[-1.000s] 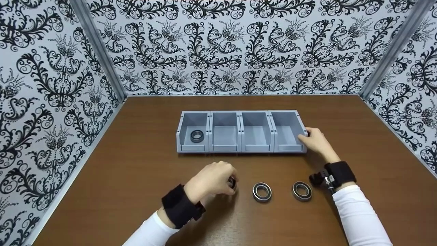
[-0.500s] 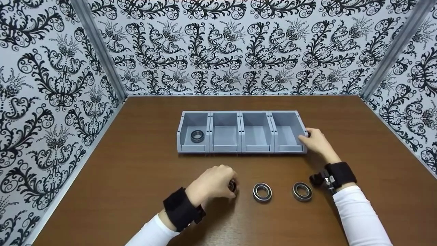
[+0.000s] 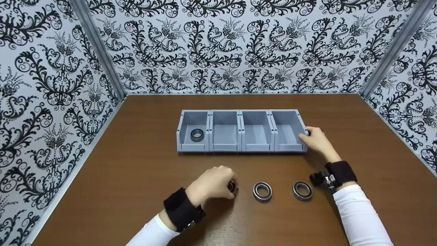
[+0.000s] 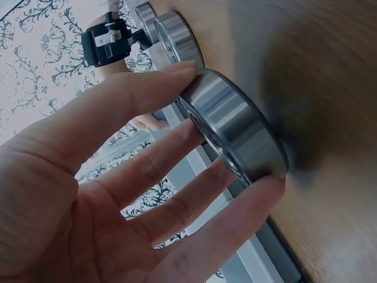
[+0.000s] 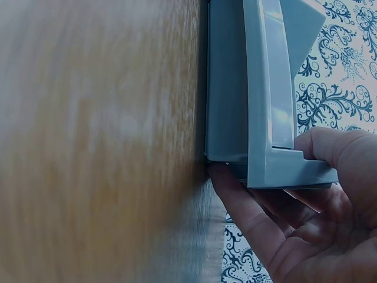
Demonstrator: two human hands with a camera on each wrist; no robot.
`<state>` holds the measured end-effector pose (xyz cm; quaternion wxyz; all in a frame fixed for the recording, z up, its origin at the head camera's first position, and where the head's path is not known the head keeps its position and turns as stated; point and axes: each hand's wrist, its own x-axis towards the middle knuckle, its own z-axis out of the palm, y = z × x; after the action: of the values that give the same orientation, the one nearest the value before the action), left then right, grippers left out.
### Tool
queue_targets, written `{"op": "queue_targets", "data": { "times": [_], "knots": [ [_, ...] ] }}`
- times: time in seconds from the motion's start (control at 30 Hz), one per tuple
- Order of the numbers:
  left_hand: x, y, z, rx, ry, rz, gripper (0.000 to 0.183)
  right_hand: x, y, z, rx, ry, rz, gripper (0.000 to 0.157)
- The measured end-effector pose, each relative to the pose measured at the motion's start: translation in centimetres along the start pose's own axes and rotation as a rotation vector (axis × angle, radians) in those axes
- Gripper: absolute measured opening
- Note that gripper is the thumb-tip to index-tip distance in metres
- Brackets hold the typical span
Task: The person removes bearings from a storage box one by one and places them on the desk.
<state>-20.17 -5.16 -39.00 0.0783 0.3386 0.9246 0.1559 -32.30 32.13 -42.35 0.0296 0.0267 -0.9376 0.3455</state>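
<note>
My left hand (image 3: 215, 182) holds a ball bearing (image 4: 235, 127) between thumb and fingertips, close over the table. In the left wrist view its shiny steel outer ring shows, with the thumb on the near edge and fingers along the other side. My right hand (image 3: 317, 141) grips the right side wall of the grey bin row (image 3: 225, 148), thumb over the rim and fingers against the outside, as the right wrist view shows. A bearing (image 3: 197, 135) lies in the leftmost compartment. To the right of my left hand, two more bearings lie flat on the table: one nearer (image 3: 262, 191), one farther right (image 3: 302, 190).
The bins stand side by side toward the back of the brown wooden table (image 3: 136, 164). Patterned wall panels (image 3: 218, 48) enclose the table at the back and sides, with grey metal posts (image 3: 99, 48) at the corners.
My left hand with the bearing has shifted slightly toward me and then stayed there. My right hand keeps its grip on the bin, and the other bearings have not moved.
</note>
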Motion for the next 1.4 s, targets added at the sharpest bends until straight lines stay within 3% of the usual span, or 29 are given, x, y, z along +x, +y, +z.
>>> {"op": "queue_targets", "data": {
  "times": [0.5, 0.77, 1.4],
  "knots": [
    [0.1, -0.4, 0.4, 0.019, -0.003, -0.024, 0.024, 0.1, 0.0, 0.0, -0.008, -0.001, -0.009, 0.045],
    [-0.1, -0.2, 0.7, 0.083, 0.050, 0.012, 0.023, 0.0, -0.1, 0.0, 0.009, -0.008, -0.005, 0.046],
    [-0.4, 0.0, 1.1, 0.101, 0.102, 0.007, 0.021, 0.0, 0.0, -0.1, 0.026, -0.009, 0.009, 0.046]
  ]
}}
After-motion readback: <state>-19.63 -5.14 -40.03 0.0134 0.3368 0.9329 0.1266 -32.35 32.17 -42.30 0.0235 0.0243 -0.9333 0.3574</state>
